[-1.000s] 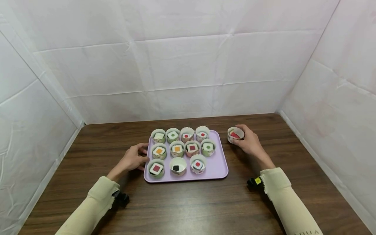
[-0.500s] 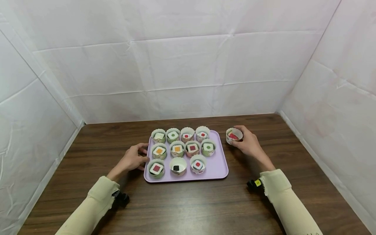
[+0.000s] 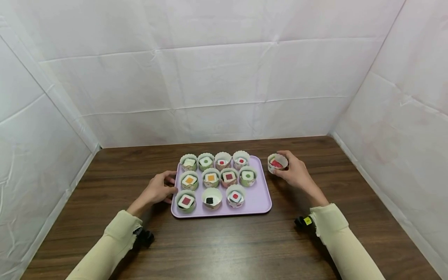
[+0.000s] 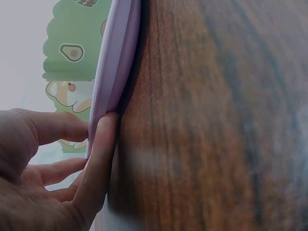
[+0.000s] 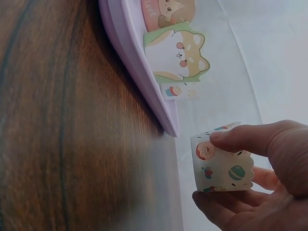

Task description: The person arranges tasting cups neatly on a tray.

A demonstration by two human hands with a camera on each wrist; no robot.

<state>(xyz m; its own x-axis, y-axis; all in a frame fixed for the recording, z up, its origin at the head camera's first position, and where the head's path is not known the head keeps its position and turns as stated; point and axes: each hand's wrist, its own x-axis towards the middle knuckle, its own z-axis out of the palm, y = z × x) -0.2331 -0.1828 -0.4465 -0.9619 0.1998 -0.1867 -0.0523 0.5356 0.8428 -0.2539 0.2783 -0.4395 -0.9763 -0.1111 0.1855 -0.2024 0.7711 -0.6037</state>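
Note:
My left hand (image 3: 157, 189) is at the left side of a lilac tray (image 3: 258, 196); in the left wrist view its thumb and fingers (image 4: 102, 144) pinch the rim. Patterned paper baking cups, each with a small sushi-like piece inside, stand on the tray in three rows. My right hand (image 3: 296, 172) grips another paper cup (image 5: 224, 163), white with a donut print, between thumb and fingers. That cup is upright, just right of the tray's far right corner, and a red-topped piece (image 3: 276, 163) lies in it. Whether its base touches the table cannot be told.
The dark wooden table (image 3: 224, 245) extends around the tray. White sheeting (image 3: 217, 77) closes off the back and both sides. In the front row, a cup (image 3: 212, 202) with a black piece stands between two others; bare tray shows at that row's right end.
My right hand has brought its paper cup slightly left and nearer to me, closer to the tray. The left hand and the tray have hardly moved.

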